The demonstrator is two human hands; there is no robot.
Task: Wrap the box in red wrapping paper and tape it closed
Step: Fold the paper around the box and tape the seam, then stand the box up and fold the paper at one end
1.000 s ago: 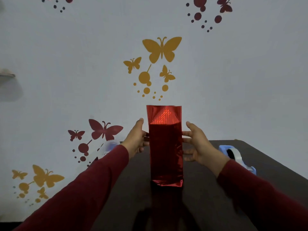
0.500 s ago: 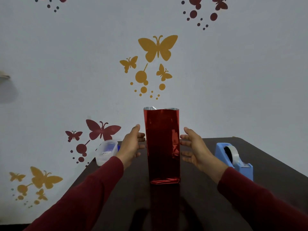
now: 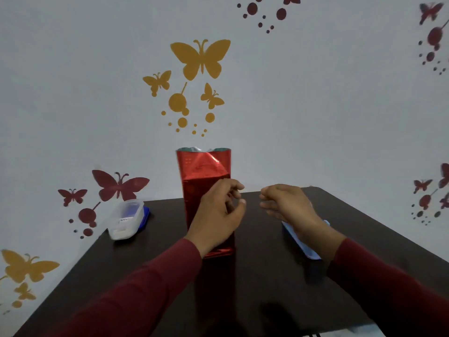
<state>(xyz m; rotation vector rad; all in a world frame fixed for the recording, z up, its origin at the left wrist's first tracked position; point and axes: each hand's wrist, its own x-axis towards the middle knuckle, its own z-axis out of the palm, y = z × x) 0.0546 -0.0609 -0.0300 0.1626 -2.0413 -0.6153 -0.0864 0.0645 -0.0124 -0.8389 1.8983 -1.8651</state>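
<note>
The box, wrapped in shiny red paper, stands upright on the dark table. Its top end is open, with the silver inner side of the paper showing at the rim. My left hand hovers in front of the box's lower right part with fingers loosely curled, holding nothing. My right hand is to the right of the box, apart from it, its fingers relaxed and empty. It hides most of the blue tape dispenser below it.
A clear plastic container with a blue lid under it lies at the table's back left corner. The wall with butterfly stickers stands right behind the table. The table's left and right edges run diagonally toward me.
Both hands have let go of the box's sides. My left hand moved right, in front of the box. My right hand shifted over the tape dispenser. The box stays standing.
</note>
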